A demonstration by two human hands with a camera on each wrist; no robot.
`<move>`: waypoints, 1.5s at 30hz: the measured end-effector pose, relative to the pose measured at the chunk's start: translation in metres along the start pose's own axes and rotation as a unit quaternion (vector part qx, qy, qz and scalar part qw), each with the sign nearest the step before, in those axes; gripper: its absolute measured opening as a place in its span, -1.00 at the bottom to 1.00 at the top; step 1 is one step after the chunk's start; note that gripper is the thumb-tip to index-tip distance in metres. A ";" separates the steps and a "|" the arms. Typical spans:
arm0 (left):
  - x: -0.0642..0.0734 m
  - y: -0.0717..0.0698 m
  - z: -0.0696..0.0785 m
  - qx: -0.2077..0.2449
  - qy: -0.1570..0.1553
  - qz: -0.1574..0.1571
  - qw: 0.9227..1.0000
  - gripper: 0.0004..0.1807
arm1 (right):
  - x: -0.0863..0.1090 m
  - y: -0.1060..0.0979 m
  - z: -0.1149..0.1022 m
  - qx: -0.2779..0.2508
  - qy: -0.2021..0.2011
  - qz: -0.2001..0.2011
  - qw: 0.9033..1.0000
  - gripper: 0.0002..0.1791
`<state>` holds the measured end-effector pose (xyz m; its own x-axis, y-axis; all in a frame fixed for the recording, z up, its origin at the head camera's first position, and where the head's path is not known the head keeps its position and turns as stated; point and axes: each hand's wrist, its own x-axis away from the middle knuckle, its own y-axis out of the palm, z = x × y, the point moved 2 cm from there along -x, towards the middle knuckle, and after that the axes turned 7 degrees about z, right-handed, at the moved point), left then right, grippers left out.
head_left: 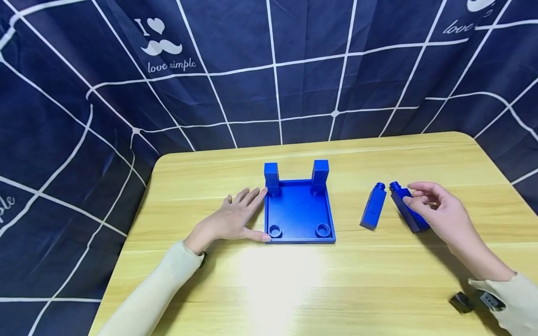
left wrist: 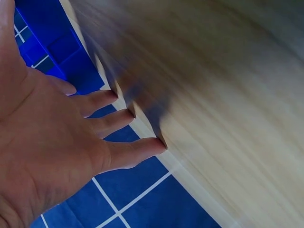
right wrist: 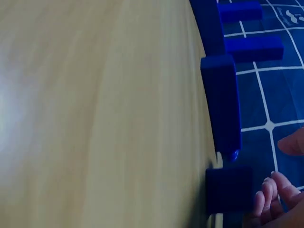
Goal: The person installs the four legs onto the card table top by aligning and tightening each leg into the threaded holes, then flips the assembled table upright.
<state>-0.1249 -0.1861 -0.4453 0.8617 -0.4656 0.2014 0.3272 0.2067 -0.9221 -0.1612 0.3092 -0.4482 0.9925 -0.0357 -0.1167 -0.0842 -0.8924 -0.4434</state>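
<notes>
Navy cloth crossed with white lines [head_left: 294, 70] hung behind and around a pale wooden table [head_left: 294, 280], and on that table lay the pieces of a small blue plastic assembly. A square blue base tray [head_left: 299, 212] sat near the middle, with two square posts already upright at its far corners, the left post [head_left: 271, 176] and the right post [head_left: 320, 175]. Two round sockets at the near corners stood bare, one on the left [head_left: 275, 230] and one on the right [head_left: 322, 229].

The person's left hand [head_left: 233, 220] lay flat on the table, fingers straight and relaxed, with the thumb and fingertips against the tray's left edge, steadying it and holding nothing. The left wrist view, blurred, showed the same spread fingers [left wrist: 111, 123].

To the right of the tray, well apart from it, two loose blue posts lay on their sides. The right hand [head_left: 437, 210] curled its fingers over the farther loose post [head_left: 409, 210], apparently closing to pinch it; the nearer loose post [head_left: 373, 206] lay untouched just beside.

By this layout, the work looked about half done, and the step in hand seemed to be picking up a third post. The next move would probably call for lifting that post, turning it peg-down, and lining its round peg over a bare socket while the left hand kept the tray from sliding.
</notes>
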 end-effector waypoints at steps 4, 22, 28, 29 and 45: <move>0.000 0.000 0.001 -0.004 -0.001 0.001 1.000 0.39 | -0.002 -0.004 0.008 0.052 0.016 -0.023 0.998 -0.54; 0.001 -0.002 0.002 0.000 0.001 0.005 1.000 0.38 | -0.017 -0.011 0.017 0.149 0.048 -0.130 0.979 -0.29; 0.000 -0.002 0.002 0.001 -0.001 0.005 1.000 0.38 | -0.021 -0.015 0.018 0.159 0.069 -0.137 0.975 -0.28; 0.000 -0.002 0.002 0.001 0.000 0.005 1.000 0.38 | -0.021 -0.016 0.019 0.160 0.071 -0.136 0.975 -0.29; 0.000 -0.001 0.003 -0.001 0.003 0.005 1.000 0.38 | -0.015 -0.021 0.025 0.033 0.100 -0.095 0.990 -0.66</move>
<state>-0.1242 -0.1841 -0.4436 0.8622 -0.4696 0.1902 0.3183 0.2099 -0.9245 -0.1766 0.3396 -0.4594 0.9881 0.0361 0.1497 0.1069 -0.8603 -0.4985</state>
